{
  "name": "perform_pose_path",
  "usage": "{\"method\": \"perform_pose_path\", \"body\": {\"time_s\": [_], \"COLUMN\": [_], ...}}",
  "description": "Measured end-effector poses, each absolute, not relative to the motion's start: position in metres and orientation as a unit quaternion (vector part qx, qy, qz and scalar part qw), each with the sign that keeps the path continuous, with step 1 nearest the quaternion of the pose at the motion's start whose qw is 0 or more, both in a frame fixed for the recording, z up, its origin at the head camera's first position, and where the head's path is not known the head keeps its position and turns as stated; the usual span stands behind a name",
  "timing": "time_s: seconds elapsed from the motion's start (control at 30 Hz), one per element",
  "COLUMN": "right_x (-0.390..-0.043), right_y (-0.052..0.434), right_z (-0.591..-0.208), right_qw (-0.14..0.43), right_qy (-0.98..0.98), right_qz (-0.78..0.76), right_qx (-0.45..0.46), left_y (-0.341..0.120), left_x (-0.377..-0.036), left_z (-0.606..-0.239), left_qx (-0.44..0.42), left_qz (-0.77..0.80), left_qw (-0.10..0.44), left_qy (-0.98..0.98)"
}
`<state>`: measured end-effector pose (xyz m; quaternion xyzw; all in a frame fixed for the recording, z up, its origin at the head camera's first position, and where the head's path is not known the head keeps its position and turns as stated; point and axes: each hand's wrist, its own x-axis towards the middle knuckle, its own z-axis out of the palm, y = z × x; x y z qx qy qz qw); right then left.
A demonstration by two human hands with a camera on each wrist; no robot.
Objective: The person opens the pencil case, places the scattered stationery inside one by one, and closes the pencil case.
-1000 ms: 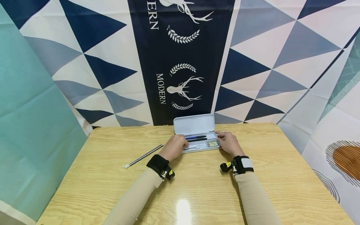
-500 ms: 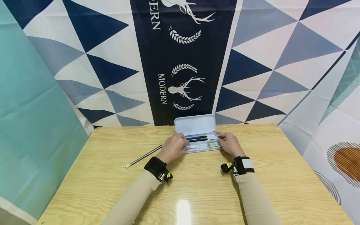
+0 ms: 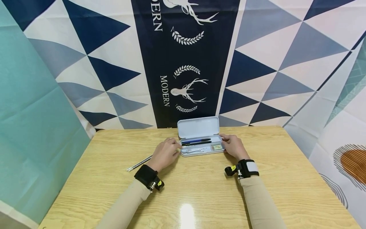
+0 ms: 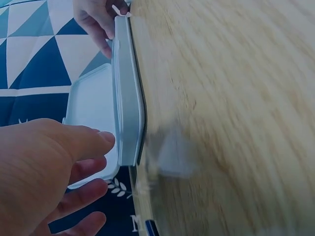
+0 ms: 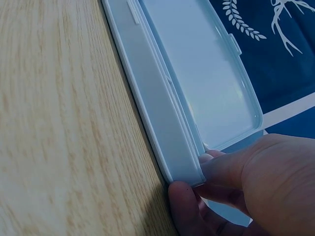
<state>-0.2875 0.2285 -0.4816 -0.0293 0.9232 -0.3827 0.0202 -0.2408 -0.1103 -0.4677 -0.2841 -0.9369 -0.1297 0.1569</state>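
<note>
A pale blue pencil case [image 3: 203,154] lies open at the back of the table, its lid [image 3: 198,127] raised against the wall cloth. Inside are dark pens [image 3: 196,142], a slim white item [image 3: 194,150] of unclear kind and a small yellowish block [image 3: 216,147] in the right corner. My right hand [image 3: 234,147] grips the case's right end, with thumb and fingers on the end wall in the right wrist view. My left hand [image 3: 164,153] is just off the left end, fingers loosely bent and holding nothing. Silver pencils [image 3: 139,163] lie left of it, their far ends hidden behind it.
The wooden table [image 3: 206,194] stretches forward of both arms. A patterned cloth [image 3: 114,63] hangs right behind the case, and a teal cloth [image 3: 37,127] borders the table's left side.
My left hand has let go of the case's left end and moved left toward the pencils, uncovering the case's left part. The right hand stays on the case.
</note>
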Motion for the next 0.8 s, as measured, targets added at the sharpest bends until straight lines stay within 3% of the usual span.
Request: {"method": "perform_pose_path", "body": {"time_s": [0.8], "right_x": [-0.288], "right_y": [0.23], "right_z": [-0.481], "right_qw": [0.021], "right_qy": [0.923], "right_qz": [-0.384], "right_qx": [-0.029], "left_y": [-0.167], "left_x": [-0.21], "left_z": [-0.47], "left_qx": [-0.225], "left_qz": [-0.12], "left_qw": [0.178], "left_qy": [-0.95]}}
